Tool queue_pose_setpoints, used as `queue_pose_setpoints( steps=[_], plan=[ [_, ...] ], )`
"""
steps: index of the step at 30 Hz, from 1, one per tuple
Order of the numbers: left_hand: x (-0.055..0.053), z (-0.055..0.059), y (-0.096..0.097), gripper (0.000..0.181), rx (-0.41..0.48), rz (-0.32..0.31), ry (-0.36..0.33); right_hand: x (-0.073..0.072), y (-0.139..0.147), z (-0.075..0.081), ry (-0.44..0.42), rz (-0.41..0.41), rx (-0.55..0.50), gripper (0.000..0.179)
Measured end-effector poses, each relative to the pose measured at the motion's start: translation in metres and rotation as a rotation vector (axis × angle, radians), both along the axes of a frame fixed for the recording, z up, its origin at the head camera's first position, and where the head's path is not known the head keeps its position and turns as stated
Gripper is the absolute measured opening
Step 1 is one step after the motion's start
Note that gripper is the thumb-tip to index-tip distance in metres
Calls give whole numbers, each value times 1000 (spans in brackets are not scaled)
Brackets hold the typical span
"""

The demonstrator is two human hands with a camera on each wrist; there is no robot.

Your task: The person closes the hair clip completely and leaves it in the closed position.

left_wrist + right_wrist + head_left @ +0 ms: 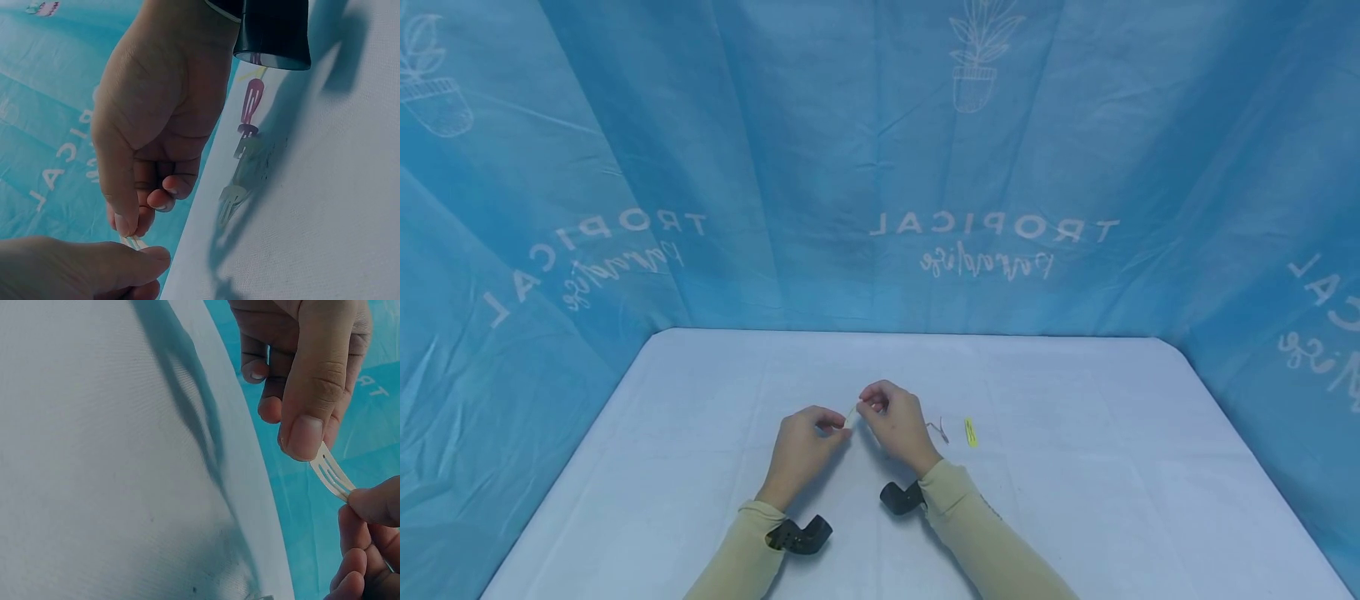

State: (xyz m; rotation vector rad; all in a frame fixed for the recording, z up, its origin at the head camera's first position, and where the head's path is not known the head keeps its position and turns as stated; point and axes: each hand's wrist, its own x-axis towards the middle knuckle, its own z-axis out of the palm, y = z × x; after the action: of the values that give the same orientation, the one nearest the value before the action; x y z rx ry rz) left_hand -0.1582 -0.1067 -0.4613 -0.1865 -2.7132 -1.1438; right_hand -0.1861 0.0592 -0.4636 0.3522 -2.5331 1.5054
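A cream snap hair clip (331,474) with slots along its length is held between both hands, above the table. My left hand (805,450) pinches one end between thumb and fingertips. At the other end, my right hand (895,421) pinches it with thumb and finger. The left wrist view shows only a small part of the clip (133,242), the rest being covered by fingers. On the table to the right of my right hand lies a yellow hair clip (972,432). Between them sit small clips (938,429), partly hidden by the wrist.
In the left wrist view, a purple hair clip (252,103) and pale clips (232,200) lie in a row on the white table (1097,483). A blue printed curtain (820,167) surrounds the back and sides. Each wrist wears a black camera (801,535).
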Motion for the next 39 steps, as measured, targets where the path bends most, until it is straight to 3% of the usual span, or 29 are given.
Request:
queue_pose_setpoints(
  steps=[31, 39],
  plan=[
    [0, -3, -2, 17, -212, -34, 6, -3, -4, -5, -33, 46, 92, 4],
    [0, -3, -5, 18, -213, -50, 15, -6, -8, -5, -50, 44, 164, 5]
  ],
)
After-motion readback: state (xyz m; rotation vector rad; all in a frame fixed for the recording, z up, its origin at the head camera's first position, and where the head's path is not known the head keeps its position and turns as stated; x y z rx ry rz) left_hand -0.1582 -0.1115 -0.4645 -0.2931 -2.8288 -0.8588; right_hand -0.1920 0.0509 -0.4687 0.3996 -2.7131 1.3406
